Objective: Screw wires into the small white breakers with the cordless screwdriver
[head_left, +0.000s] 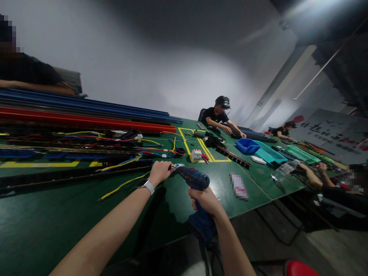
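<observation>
Fingers of the right hand clamp the blue drill, over the bench's near edge; the left hand's fingers, at its tip, I cannot tell. Open room separates drill and pinkish item.

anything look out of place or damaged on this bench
Nothing looks plainly damaged. The one untidy spot is a yellow wire trailing across the green bench near the left hand, its tip lying loose.

Brush-style Chinese characters on wall panel, too blurred to read.
</observation>
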`<action>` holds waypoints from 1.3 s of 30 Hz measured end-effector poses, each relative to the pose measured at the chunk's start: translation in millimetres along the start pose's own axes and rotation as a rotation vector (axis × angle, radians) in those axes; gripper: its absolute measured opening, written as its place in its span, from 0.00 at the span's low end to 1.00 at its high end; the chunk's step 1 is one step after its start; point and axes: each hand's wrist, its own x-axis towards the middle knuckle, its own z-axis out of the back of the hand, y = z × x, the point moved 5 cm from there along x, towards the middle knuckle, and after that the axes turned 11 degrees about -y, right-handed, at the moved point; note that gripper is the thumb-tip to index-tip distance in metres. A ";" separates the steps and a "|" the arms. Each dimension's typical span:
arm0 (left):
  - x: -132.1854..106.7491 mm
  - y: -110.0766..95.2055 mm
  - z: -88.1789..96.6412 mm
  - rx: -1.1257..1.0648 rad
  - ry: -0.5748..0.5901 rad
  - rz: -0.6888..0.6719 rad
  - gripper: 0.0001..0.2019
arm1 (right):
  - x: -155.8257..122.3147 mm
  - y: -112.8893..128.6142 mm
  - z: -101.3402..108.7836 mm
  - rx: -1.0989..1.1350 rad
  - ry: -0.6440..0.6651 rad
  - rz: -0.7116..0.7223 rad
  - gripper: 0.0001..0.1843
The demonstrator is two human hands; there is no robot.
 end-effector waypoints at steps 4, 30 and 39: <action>-0.3 0.3 -1.7 0.000 0.002 -0.006 0.20 | 0.9 -0.7 0.7 0.026 -0.007 0.006 0.05; -0.7 -2.2 3.6 -0.008 -0.001 -0.003 0.19 | 2.6 -0.4 0.0 0.019 0.004 0.053 0.06; -0.9 -2.9 4.5 0.000 0.020 0.038 0.18 | -1.4 2.9 -0.2 0.003 -0.009 0.022 0.05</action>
